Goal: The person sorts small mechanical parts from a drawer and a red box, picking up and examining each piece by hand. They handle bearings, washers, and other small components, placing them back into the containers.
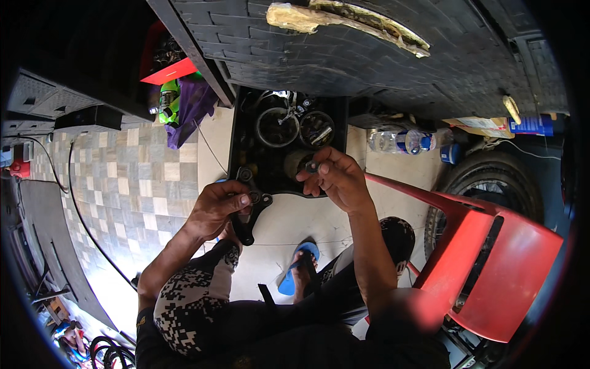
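At frame centre, left hand (216, 206) gripped a black bracket (249, 206) steady; right hand (335, 178) pinched a small part (311, 166) above the tray (236, 141).

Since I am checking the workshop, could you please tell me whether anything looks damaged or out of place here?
Yes: the black ribbed rubber mat at the top has a torn strip exposing pale, crumbly padding. A clear plastic bottle also lies on its side on the floor.
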Demonstrator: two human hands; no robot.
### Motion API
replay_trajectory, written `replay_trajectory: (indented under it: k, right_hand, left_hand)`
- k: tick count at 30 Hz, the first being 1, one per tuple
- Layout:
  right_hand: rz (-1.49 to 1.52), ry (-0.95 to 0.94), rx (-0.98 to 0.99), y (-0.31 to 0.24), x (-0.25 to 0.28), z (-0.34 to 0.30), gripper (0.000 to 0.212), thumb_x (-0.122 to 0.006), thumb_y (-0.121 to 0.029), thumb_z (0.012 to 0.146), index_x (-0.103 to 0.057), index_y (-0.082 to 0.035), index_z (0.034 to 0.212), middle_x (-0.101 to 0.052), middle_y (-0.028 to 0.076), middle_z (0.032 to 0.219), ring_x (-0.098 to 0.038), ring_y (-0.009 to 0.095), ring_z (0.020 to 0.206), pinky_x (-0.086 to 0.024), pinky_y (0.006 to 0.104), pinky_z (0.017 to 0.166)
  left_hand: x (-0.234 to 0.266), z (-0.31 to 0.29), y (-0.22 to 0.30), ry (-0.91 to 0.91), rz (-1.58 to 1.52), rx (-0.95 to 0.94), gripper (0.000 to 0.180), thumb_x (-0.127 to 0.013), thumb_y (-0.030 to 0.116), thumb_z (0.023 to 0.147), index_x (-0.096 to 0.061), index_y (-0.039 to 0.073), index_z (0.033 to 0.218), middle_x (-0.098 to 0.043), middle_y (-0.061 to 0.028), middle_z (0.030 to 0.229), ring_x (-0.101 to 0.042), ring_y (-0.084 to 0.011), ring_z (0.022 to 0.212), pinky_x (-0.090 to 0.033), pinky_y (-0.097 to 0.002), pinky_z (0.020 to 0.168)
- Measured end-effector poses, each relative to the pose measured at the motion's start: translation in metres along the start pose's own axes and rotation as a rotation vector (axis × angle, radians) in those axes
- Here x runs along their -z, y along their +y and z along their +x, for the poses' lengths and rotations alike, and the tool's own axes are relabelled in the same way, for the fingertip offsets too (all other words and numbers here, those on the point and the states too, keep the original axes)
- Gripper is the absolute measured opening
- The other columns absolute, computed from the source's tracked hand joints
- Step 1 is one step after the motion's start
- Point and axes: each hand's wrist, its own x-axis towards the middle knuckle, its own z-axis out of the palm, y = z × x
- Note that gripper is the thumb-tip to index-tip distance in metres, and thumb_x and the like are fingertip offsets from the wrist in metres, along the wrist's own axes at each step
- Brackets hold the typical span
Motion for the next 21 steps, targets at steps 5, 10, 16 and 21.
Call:
replay_trajectory:
  k: [5, 10, 16, 21]
  right_hand:
    - [-0.076, -0.01, 0.019, 0.007, -0.003, 0.003, 0.015, -0.067, -0.015, 0.099, -0.062, -0.005, 0.109, -0.073, 0.017, 0.106, -0.069, 0.017, 0.082, -0.053, 0.0289, 0.066]
    - [-0.272, -0.033, 0.152, 0.016, -0.016, 0.014, 0.018, -0.071, -0.001, 0.092, -0.063, -0.006, 0.106, -0.068, 0.006, 0.107, -0.066, 0.012, 0.085, -0.052, 0.0276, 0.07]
    - [-0.65, 0.072, 0.151, 0.012, -0.057, 0.004, 0.032, -0.077, 0.002, 0.085, -0.064, -0.006, 0.113, -0.065, 0.003, 0.11, -0.063, 0.005, 0.082, -0.05, 0.0242, 0.07]
    - [-1.083, 0.016, 0.401, 0.012, -0.086, 0.004, 0.043, -0.081, 0.0, 0.081, -0.069, -0.011, 0.121, -0.066, 0.005, 0.109, -0.064, 0.009, 0.077, -0.05, 0.0233, 0.066]
  left_hand:
    - [0.0, 0.0, -0.002, 0.0, -0.029, -0.023, 0.022, -0.075, 0.013, 0.094, -0.068, -0.004, 0.107, -0.069, -0.0077, 0.092, -0.065, -0.0152, 0.081, -0.055, -0.029, 0.077]
    - [0.005, 0.006, 0.0, -0.021, -0.01, -0.06, 0.027, -0.074, 0.02, 0.094, -0.068, -0.002, 0.109, -0.068, -0.0097, 0.093, -0.063, -0.0197, 0.08, -0.056, -0.0366, 0.07]
    - [0.007, 0.007, -0.002, -0.032, -0.019, -0.066, 0.026, -0.074, 0.019, 0.095, -0.068, -0.002, 0.109, -0.069, -0.0095, 0.094, -0.063, -0.0195, 0.081, -0.056, -0.0362, 0.071]
    - [0.005, 0.006, 0.0, -0.023, -0.065, -0.052, 0.025, -0.074, 0.016, 0.094, -0.069, -0.004, 0.109, -0.07, -0.0093, 0.093, -0.065, -0.0169, 0.081, -0.055, -0.0316, 0.074]
